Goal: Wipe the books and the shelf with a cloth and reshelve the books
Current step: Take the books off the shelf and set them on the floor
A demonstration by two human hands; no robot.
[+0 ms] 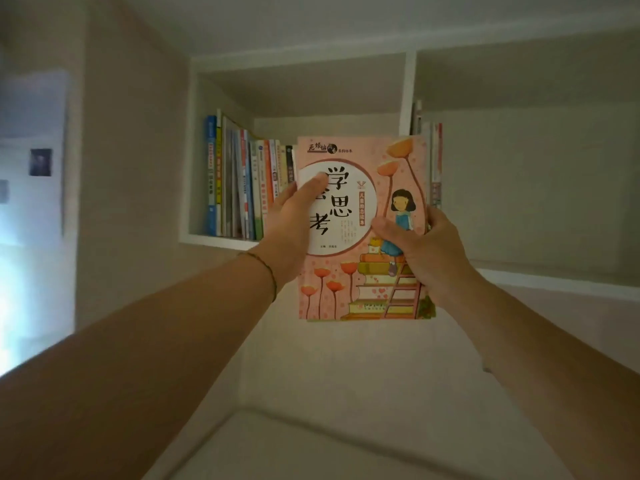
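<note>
A pink picture book (360,233) is held upright in the air, front cover facing the viewer, just in front of the white wall shelf (221,240). Its lower edge hangs below the shelf board and its top reaches about the height of the books already standing there. There may be more than one thin book in the bundle, since a second edge peeks out at the bottom, but this is hard to tell.

The cover shows a white circle with large black Chinese characters, a dark-haired girl in a blue dress sitting on a stack of books beside a ladder, and tall orange flowers on a pale pink ground. It looks like a thin, glossy paperback.

The left hand (294,230) grips the book's left edge, thumb lying flat across the cover, fingers hidden behind. The right hand (426,251) grips the right edge lower down, thumb on the cover, fingers curled behind. Holding both sides probably keeps the floppy book flat and square while it is lined up for shelving.

A row of books (249,188) stands at the left of the left compartment, leaving a gap on the right. More spines (434,164) stand at the left edge of the neighbouring compartment. No cloth is visible.
</note>
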